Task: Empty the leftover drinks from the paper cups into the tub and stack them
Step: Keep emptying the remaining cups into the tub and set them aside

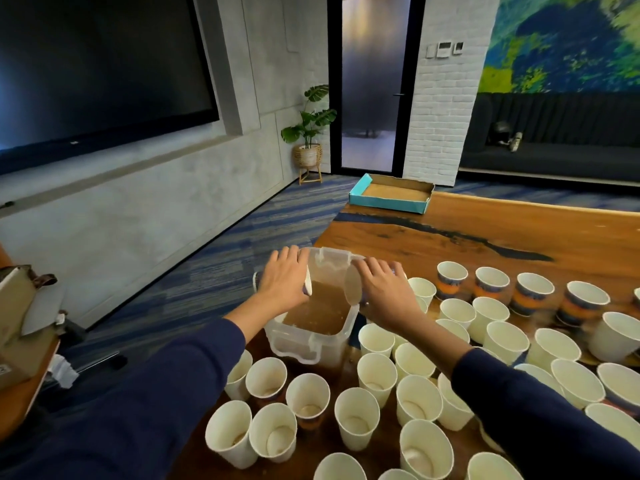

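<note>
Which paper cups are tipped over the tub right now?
Only two: the cup in the left hand and the cup in the right hand, both tilted over the clear tub. The others stand upright.

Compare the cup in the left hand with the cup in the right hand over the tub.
The left hand's cup shows only a thin edge of its rim; the right hand's cup shows its whole white mouth. Left hand hides most of its cup; right hand hides less. Both are tipped over the tub.
</note>
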`<state>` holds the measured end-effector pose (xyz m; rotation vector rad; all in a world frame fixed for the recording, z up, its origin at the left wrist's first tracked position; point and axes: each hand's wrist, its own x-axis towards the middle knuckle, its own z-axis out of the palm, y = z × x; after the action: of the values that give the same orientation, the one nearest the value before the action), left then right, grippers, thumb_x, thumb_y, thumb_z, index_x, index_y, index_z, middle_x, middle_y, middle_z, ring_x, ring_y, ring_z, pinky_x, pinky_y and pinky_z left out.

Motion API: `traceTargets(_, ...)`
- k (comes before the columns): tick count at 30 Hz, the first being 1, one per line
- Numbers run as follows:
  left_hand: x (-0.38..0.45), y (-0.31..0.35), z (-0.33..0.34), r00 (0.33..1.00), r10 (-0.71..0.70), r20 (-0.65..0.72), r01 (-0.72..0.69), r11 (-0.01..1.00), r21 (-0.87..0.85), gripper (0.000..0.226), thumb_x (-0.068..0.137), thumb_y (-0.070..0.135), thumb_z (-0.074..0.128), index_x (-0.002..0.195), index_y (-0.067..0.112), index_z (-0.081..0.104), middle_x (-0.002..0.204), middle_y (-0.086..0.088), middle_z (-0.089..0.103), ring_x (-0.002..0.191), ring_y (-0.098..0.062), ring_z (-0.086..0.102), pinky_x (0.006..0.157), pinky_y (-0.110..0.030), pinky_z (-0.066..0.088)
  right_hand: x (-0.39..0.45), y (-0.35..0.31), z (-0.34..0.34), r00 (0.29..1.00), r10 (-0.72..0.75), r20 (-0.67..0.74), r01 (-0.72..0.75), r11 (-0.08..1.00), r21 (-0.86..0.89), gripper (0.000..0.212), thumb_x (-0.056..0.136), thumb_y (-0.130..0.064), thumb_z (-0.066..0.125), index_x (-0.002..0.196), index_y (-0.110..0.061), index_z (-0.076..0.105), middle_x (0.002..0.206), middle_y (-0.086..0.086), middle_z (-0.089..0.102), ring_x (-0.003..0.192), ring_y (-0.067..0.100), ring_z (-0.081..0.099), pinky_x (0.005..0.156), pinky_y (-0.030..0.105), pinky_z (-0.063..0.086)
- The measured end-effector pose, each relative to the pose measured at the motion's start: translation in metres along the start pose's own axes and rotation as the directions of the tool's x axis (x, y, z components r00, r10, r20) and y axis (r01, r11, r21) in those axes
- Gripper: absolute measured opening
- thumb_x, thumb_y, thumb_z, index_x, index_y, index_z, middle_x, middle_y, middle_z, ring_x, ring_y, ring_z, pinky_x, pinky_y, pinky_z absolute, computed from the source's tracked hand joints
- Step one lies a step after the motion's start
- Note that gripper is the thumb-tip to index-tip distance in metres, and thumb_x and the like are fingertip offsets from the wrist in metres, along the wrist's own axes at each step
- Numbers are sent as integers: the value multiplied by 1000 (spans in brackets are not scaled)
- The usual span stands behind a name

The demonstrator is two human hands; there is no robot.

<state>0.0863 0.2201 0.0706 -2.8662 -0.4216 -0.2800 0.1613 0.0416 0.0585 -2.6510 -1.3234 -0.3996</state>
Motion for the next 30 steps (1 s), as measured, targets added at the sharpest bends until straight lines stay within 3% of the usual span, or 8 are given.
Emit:
traceTargets(4,3,27,-12,1000,8,-10,-9,993,-120,99,79,39,73,150,12,10,145,-9,37,132,-25,36,108,-34,28,-17,29,-18,988,147,44,-151,981,123,83,81,-30,73,146,-22,23,145,3,38,130,23,40,107,36,36)
traceTargets(8,6,72,-30,998,63,-28,-67,970,-232,99,79,41,73,151,16,9,149,-7,33,134,-24,34,110,-35,29,-44,65,-35,954,282,99,-295,943,153,91,76,-29,78,147,-22,20,146,5,35,125,25,45,94,38,49)
traceTargets(11,9,112,-43,995,100,-18,-101,936,-336,100,76,37,76,150,21,10,148,-5,32,131,-24,38,104,-35,38,-69,94,-46,929,345,133,-363,921,140,87,75,-29,79,144,-22,25,143,5,36,122,26,47,87,36,53)
traceTargets(15,11,167,-59,984,174,44,-135,877,-462,98,76,32,77,149,22,12,149,-5,27,131,-25,39,97,-35,43,-110,135,-57,904,412,117,-421,905,67,84,76,-34,76,143,-22,26,144,5,37,121,26,48,89,37,51)
traceTargets(20,22,230,-65,968,238,84,-159,833,-529,93,76,31,76,149,18,19,149,-4,29,134,-25,34,103,-36,37,-155,190,-67,866,500,12,-501,866,8,78,78,-39,75,141,-18,34,142,6,42,126,26,40,104,39,37)
traceTargets(25,42,286,-61,955,279,101,-154,759,-633,87,79,22,76,148,16,23,149,-4,30,135,-25,29,105,-38,35,-189,242,-74,801,598,-20,-595,800,74,77,78,-32,77,140,-14,35,142,11,40,125,30,39,101,42,40)
traceTargets(30,68,337,-48,957,272,104,-118,689,-715,90,78,20,78,148,16,22,150,-5,24,135,-28,29,104,-40,36,-215,289,-69,677,736,-32,-711,664,232,79,79,-30,77,140,-11,32,140,14,37,127,30,37,101,41,39)
